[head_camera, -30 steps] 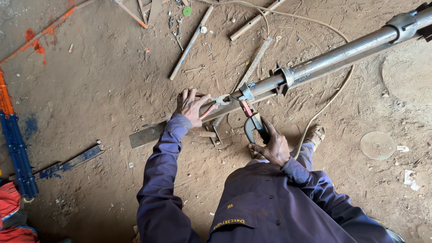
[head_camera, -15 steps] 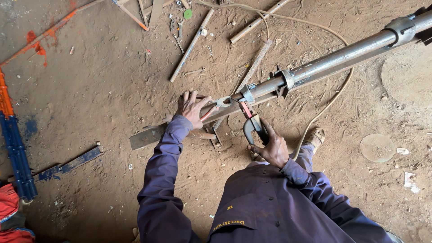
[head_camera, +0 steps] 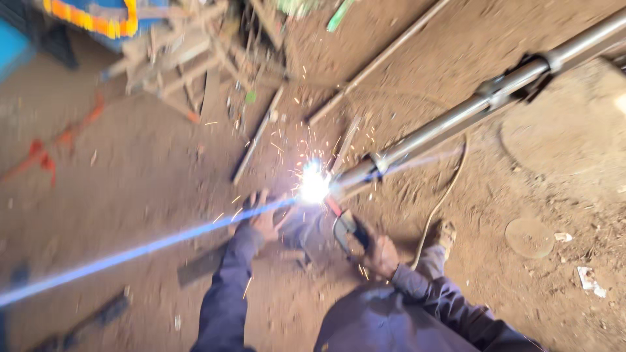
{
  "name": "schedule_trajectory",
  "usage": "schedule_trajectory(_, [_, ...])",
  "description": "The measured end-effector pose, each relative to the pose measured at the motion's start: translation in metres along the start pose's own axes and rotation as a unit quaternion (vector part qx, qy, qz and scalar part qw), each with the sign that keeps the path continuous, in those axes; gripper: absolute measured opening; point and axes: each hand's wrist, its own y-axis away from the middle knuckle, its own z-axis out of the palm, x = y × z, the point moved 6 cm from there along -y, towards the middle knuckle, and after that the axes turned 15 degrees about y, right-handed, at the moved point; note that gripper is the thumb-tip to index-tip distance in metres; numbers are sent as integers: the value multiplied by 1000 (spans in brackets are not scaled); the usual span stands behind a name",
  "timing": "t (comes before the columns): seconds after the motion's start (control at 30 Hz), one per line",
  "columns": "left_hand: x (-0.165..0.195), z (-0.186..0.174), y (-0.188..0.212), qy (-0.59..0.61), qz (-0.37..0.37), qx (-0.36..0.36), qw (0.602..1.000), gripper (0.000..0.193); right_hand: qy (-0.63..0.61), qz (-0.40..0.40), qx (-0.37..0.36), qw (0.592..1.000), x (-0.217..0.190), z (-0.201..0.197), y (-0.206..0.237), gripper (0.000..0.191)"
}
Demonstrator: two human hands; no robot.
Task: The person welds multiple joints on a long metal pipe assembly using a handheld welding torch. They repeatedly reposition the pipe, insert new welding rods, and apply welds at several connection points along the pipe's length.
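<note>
Our right hand (head_camera: 381, 255) closed round electrode holder (head_camera: 347, 228): light, rigid, held by insulated handle. Bright arc (head_camera: 314, 184) just beyond. Left hand (head_camera: 264, 218), fingers spread, presses flat steel beside arc. Long pipe (head_camera: 456, 120) beyond looks heavy, stiff, likely hot near the weld.

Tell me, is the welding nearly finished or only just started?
Already done: the long steel pipe lies lined up on the dirt floor. In hand: the right hand holds the electrode holder, and a bright arc throws sparks at the pipe's end while the left hand steadies the work. The glare hides how much seam is left.
</note>
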Motion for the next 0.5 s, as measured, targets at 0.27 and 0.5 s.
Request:
schedule_trajectory(0.27, [10, -6, -1, 26, 16, 24, 999, 97, -85, -135, 95, 983, -12, -26, 12, 110])
schedule_trajectory(0.5, [7, 0, -8, -2, -9, -61, 998, 111, -168, -153, 57, 972, -14, -26, 15, 111])
